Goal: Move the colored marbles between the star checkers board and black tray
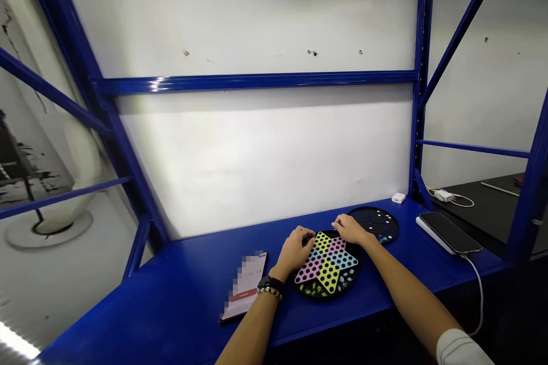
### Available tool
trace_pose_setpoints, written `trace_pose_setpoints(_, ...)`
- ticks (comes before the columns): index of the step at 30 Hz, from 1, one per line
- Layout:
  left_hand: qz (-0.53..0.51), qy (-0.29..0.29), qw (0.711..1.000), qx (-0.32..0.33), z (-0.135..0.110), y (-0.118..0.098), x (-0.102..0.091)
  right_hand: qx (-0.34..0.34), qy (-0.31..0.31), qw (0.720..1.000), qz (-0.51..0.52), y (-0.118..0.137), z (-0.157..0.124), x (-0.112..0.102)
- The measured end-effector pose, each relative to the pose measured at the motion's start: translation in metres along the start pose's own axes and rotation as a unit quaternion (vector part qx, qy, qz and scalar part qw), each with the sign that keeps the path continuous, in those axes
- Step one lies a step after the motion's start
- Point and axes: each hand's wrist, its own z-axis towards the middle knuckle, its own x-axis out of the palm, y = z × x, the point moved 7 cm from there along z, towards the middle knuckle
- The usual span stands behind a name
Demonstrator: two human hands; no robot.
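Blue surface, round black tray holding a star-shaped Chinese checkers board, green and whitish pieces between its points, white-spotted second tray behind, my left fingers curled, right fingers narrow, both at the board's far edge, whether gripping I cannot tell.

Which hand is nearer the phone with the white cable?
Right: the right hand is left of the phone, at the far side of the star board; the left hand is farther, at its left edge.
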Motion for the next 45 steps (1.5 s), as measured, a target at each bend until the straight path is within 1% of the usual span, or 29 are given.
trace_pose_setpoints(2,0.011,-0.004,1.000,-0.010,0.001,0.001,-0.002,0.013,-0.017,1.000,-0.003,-0.007,0.001,-0.009)
trace_pose_setpoints(4,0.028,-0.018,0.999,-0.026,0.001,0.004,-0.005,0.046,-0.016,0.998,-0.028,-0.019,0.000,-0.016)
trace_pose_setpoints(8,0.049,-0.054,0.995,-0.070,0.002,0.011,-0.012,0.141,0.038,0.985,-0.093,-0.053,-0.007,-0.024)
trace_pose_setpoints(10,0.051,-0.055,0.994,-0.084,0.003,0.014,-0.012,0.166,0.050,0.980,-0.100,-0.065,-0.010,-0.026)
trace_pose_setpoints(12,0.051,-0.034,0.995,-0.080,0.003,0.015,-0.008,0.172,0.044,0.979,-0.100,-0.070,-0.011,-0.028)
trace_pose_setpoints(16,0.030,0.044,0.998,-0.041,0.002,0.013,0.007,0.164,0.037,0.982,-0.090,-0.066,-0.010,-0.027)
trace_pose_setpoints(18,0.023,0.064,0.997,-0.032,0.001,0.013,0.011,0.157,0.043,0.983,-0.079,-0.061,-0.010,-0.025)
trace_pose_setpoints(22,0.049,0.091,0.994,-0.026,-0.001,0.013,0.015,0.155,0.058,0.985,-0.057,-0.057,-0.011,-0.023)
trace_pose_setpoints(27,0.074,0.101,0.992,-0.032,-0.001,0.015,0.016,0.133,0.066,0.989,-0.013,-0.055,-0.008,-0.018)
trace_pose_setpoints(32,0.089,0.109,0.989,-0.041,-0.001,0.017,0.016,0.079,0.082,0.993,0.044,-0.047,-0.005,-0.008)
trace_pose_setpoints(36,0.097,0.119,0.987,-0.042,-0.001,0.017,0.015,0.064,0.093,0.993,0.037,-0.046,-0.003,-0.003)
trace_pose_setpoints(41,0.126,0.150,0.980,-0.031,-0.004,0.013,0.016,0.044,0.097,0.994,0.035,-0.042,-0.003,0.000)
trace_pose_setpoints(45,0.144,0.153,0.977,-0.020,-0.005,0.009,0.016,0.040,0.099,0.994,0.031,-0.038,-0.004,-0.001)
